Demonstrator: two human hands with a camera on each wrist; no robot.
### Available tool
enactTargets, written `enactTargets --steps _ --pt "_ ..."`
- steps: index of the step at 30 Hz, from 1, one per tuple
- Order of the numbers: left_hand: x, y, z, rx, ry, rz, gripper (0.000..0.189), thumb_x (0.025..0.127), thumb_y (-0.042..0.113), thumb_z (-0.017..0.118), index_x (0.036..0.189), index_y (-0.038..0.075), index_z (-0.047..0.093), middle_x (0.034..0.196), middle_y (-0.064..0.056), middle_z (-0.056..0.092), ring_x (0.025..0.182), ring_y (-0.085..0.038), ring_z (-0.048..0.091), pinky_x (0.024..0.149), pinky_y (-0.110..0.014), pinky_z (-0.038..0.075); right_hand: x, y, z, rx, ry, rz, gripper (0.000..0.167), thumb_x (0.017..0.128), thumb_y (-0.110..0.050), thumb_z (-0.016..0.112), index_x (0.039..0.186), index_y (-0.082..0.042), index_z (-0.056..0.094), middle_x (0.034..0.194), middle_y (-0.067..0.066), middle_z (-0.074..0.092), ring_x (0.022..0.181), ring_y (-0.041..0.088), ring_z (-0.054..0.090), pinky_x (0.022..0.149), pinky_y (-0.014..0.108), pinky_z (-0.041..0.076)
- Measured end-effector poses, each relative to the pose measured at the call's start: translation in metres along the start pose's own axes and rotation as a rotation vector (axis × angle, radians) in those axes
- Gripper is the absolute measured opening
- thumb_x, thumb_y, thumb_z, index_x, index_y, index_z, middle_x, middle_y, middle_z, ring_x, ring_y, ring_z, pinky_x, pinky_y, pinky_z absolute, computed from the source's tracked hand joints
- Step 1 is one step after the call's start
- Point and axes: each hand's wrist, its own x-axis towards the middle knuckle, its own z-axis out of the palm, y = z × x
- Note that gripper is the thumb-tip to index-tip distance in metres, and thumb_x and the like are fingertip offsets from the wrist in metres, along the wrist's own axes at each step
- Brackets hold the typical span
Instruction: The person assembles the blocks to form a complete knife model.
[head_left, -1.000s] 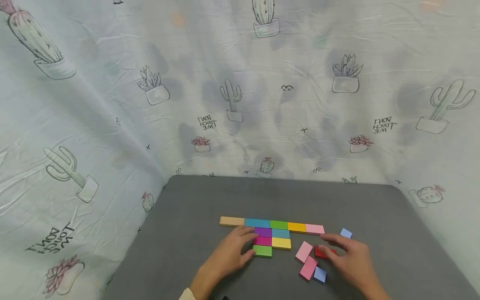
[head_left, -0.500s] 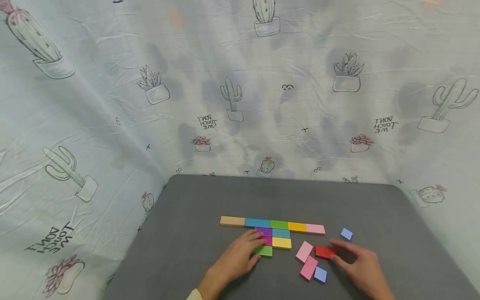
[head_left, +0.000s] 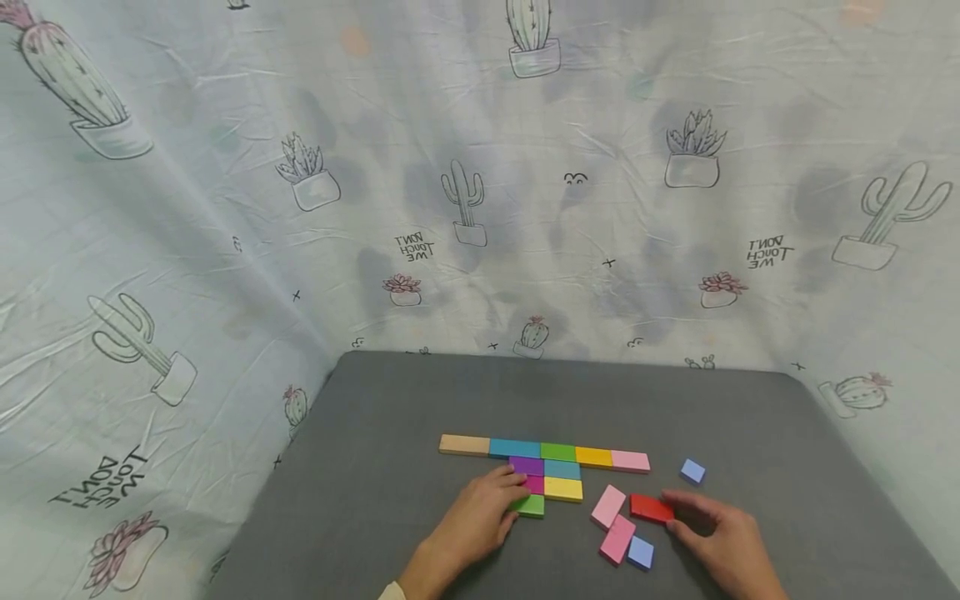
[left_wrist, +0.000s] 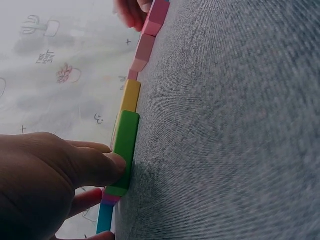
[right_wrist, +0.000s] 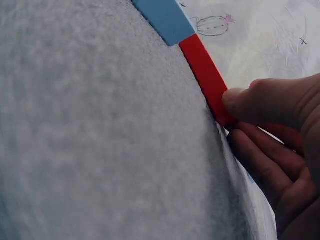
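Well left of the red block (head_left: pixel 647 507), the near green block (head_left: pixel 533 506) is gripped by the part-curled left hand (head_left: pixel 480 510). Two pink blocks (head_left: pixel 608 506) are laid just left of the red block, whose right end is pinched by the right hand (head_left: pixel 731 546).

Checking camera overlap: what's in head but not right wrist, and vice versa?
Only head: the left hand, the far row of five blocks, the blocks joined in front of it, and the loose pink blocks.

Only right wrist: the lower fingers under the thumb, which head hides.

Both: the right hand, the red block it holds by one end, a blue block, the table, the cactus sheet.
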Motion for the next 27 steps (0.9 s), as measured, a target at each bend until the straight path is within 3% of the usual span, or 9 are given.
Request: enactTargets --steps 9,15,22,27 --pt "-0.001 -0.001 0.003 -0.028 0.04 0.013 0.035 0.098 0.015 0.084 0.132 0.02 0.08 0.147 0.005 0.072 0.144 -0.021 0.063 0.11 -0.046 0.059 -0.01 0.006 -0.009 -0.046 0.06 -0.011 0.039 0.089 -0.015 0.091 0.127 -0.01 0.082 0.121 0.011 0.082 0.117 0.038 0.075 0.099 0.062 0.06" --pt "-0.002 0.0 0.003 -0.036 0.037 -0.009 0.035 0.097 0.014 0.084 0.131 0.02 0.081 0.147 0.005 0.072 0.145 -0.021 0.063 0.11 -0.047 0.059 -0.019 -0.002 -0.019 -0.058 0.106 -0.022 0.04 0.086 -0.014 0.093 0.124 -0.008 0.083 0.117 0.012 0.083 0.109 0.036 0.078 0.084 0.04 0.067" --pt "-0.002 0.002 0.002 -0.032 0.025 -0.03 0.035 0.099 0.016 0.084 0.133 0.021 0.08 0.148 0.006 0.071 0.146 -0.021 0.061 0.112 -0.049 0.058 -0.024 -0.026 -0.02 -0.063 0.165 -0.142 0.037 0.084 -0.011 0.095 0.119 -0.012 0.085 0.11 0.004 0.084 0.101 0.029 0.079 0.082 0.037 0.068" --pt "-0.002 0.001 0.002 -0.032 0.036 -0.023 0.035 0.098 0.016 0.084 0.133 0.021 0.08 0.147 0.006 0.072 0.145 -0.021 0.062 0.112 -0.048 0.058 -0.021 -0.046 -0.011 0.01 0.154 -0.227 0.035 0.084 -0.009 0.095 0.117 -0.018 0.085 0.108 -0.004 0.084 0.097 0.017 0.079 0.084 0.039 0.068"
